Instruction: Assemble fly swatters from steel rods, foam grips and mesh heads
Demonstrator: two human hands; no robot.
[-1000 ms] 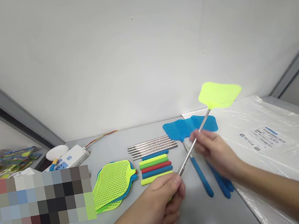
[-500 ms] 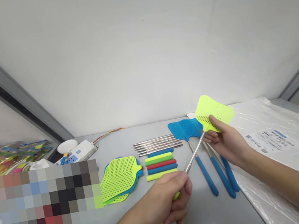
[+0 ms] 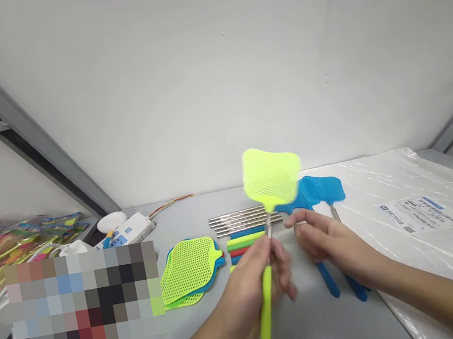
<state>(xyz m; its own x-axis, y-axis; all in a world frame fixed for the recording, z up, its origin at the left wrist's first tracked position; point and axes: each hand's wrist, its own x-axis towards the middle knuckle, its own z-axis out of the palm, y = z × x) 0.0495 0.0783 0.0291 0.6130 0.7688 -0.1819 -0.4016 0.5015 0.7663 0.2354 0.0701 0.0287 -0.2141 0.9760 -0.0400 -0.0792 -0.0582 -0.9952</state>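
Observation:
A yellow-green fly swatter [image 3: 272,178] stands almost upright in front of me, its head slightly blurred. My left hand [image 3: 258,272] is closed around its short metal rod and the top of its yellow grip. To the right, my right hand [image 3: 331,241] is off the swatter, with loosely bent fingers apart and nothing visible in them. It hovers over the blue fly swatters [image 3: 331,188], hiding parts of their rods. Behind my left hand lie loose coloured grip sleeves [image 3: 245,240], partly covered, and a row of metal rods [image 3: 239,220].
Yellow-green and blue swatter heads [image 3: 191,269] are stacked left of centre. A white power strip [image 3: 130,230] and bagged colourful goods [image 3: 25,246] lie farther left. Plastic wrapping with a label [image 3: 418,214] covers the table's right side. A wall [image 3: 210,79] rises behind.
My right hand has let go of the yellow-green swatter head and moved down and left. My left hand has turned the swatter more upright; its rod now looks shorter.

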